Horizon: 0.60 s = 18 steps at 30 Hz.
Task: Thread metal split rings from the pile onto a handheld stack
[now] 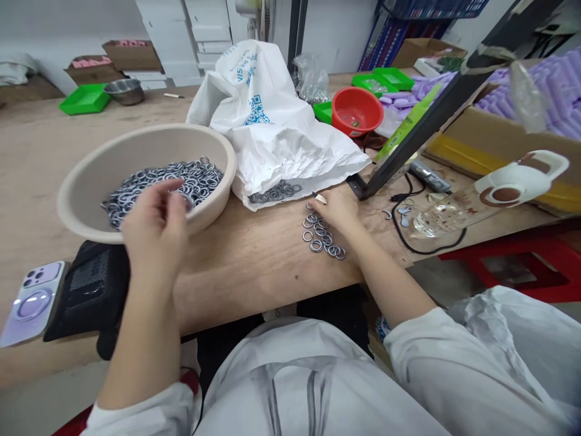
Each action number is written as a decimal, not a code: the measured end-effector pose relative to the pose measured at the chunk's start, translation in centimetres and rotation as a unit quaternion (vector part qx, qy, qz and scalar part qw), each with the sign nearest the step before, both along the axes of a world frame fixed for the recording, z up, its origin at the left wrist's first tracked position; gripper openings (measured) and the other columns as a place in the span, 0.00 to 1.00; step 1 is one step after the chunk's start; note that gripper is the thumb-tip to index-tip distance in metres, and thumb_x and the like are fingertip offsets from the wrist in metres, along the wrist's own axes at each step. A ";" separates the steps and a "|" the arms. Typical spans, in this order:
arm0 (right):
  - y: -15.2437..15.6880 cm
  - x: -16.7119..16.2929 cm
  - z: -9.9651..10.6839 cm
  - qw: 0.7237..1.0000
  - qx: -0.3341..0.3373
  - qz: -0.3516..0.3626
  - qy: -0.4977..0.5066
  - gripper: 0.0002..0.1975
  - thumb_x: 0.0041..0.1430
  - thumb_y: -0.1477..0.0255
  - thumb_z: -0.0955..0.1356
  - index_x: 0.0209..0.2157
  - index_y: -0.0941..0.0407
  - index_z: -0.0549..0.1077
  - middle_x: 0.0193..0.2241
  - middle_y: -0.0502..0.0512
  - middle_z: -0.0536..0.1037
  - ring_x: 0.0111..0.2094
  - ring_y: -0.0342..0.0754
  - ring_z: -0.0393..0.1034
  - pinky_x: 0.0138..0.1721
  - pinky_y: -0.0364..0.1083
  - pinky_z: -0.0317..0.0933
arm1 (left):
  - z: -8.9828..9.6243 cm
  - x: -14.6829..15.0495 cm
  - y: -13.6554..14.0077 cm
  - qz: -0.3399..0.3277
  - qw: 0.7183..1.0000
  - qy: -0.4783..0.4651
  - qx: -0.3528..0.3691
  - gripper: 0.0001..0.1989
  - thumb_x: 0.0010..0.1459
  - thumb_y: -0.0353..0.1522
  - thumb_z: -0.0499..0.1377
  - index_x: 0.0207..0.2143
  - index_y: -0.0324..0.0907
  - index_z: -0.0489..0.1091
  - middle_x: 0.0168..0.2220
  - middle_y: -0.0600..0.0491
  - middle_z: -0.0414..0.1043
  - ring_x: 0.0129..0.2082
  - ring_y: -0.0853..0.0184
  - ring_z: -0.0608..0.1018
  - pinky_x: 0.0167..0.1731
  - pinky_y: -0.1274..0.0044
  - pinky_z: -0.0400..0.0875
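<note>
My left hand (157, 221) is raised over the near rim of a beige basin (84, 194). Motion softens it, but its thumb and index finger look apart. Inside the basin lies a heap of grey metal rings (195, 178). On the table, my right hand (338, 209) grips a short pale stick with a dark tip (320, 198). Beside and below its fingers, several loose metal rings (323, 235) are spread on the wood. A white plastic sack (290, 139) lies with its mouth towards me, and more rings (276, 192) show in the opening.
A phone (34, 303) and black pouch (93, 290) lie left of the basin. A dark metal post (417, 133) slants up at right, near a clear bottle (481, 200) and black cable (408, 245). Behind stand a red bowl (356, 109) and green tray (85, 99).
</note>
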State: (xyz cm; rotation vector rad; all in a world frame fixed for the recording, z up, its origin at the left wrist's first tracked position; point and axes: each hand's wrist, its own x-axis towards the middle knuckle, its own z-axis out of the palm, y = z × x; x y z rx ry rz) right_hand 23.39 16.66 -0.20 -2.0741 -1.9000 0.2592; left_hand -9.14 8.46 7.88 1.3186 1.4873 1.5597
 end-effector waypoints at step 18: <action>-11.7 -8.9 -1.8 0.833 0.061 0.134 0.533 0.14 0.55 0.57 0.73 0.32 0.54 0.74 0.30 0.51 0.73 0.34 0.46 0.68 0.40 0.47 0.65 | -8.9 10.3 -4.6 -0.186 0.953 -0.198 -0.131 0.20 0.58 0.48 0.61 0.28 0.39 0.73 0.26 0.55 0.68 0.28 0.71 0.68 0.32 0.79 0.64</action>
